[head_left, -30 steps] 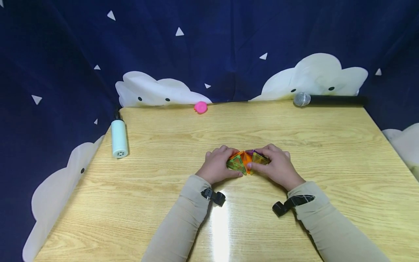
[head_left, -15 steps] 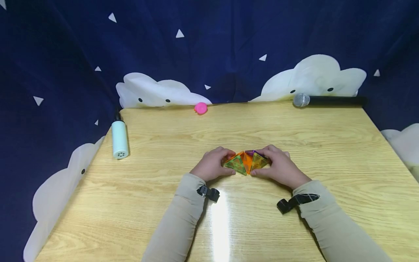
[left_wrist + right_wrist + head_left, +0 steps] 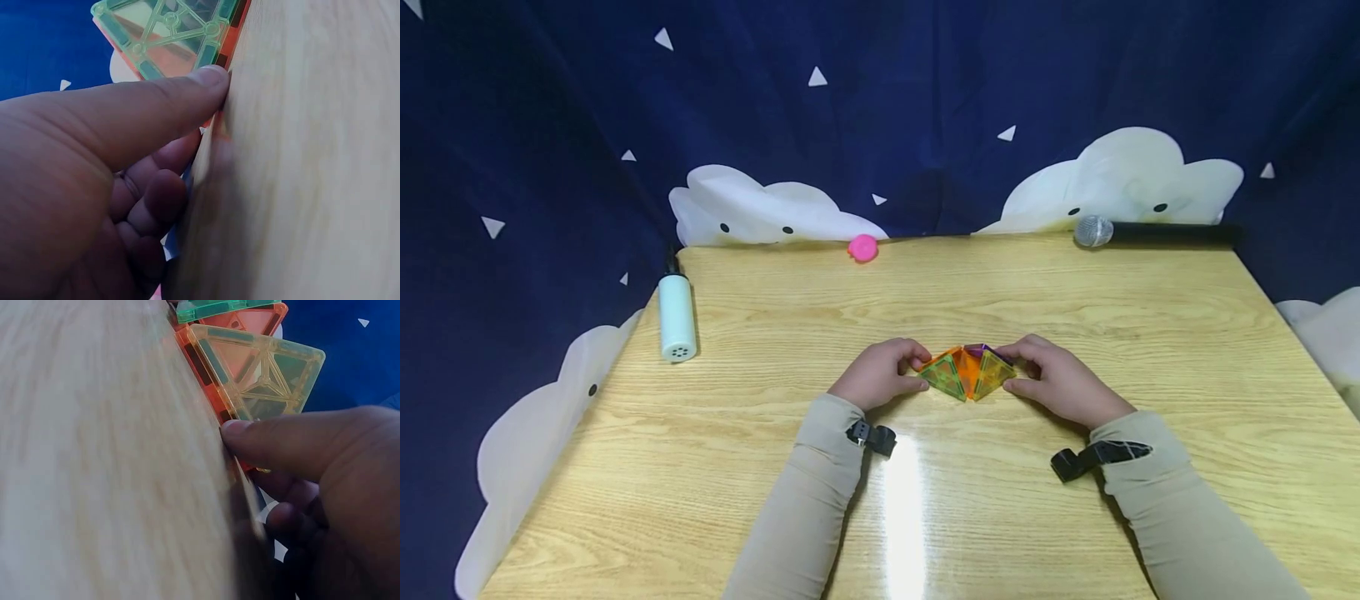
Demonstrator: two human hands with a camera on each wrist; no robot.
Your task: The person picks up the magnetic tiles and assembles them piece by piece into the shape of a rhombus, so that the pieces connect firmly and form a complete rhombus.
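Translucent triangular magnetic tiles stand joined in a low pointed shape on the wooden table. A green tile (image 3: 943, 379) leans at the left, an orange tile (image 3: 967, 372) shows in the middle, a yellow tile (image 3: 993, 374) leans at the right, and a purple tile (image 3: 977, 349) lies behind. My left hand (image 3: 880, 373) pinches the left corner between thumb and fingers. At the right corner, my right hand (image 3: 1066, 382) does likewise. In the left wrist view the thumb (image 3: 187, 94) touches the green tile's lower edge. The right wrist view has the thumb (image 3: 269, 440) against the yellow tile's base.
A microphone (image 3: 1165, 233) lies along the back right edge of the table (image 3: 760, 317). A small pink round object (image 3: 862, 248) sits at the back edge. At the left edge lies a pale blue cylinder (image 3: 677, 318) with a black end. A dark blue cloth (image 3: 880, 108) hangs behind.
Both hands have drawn apart, outward to the two end corners of the joined tiles, uncovering the green and yellow faces. The tiles stay in nearly the same place.
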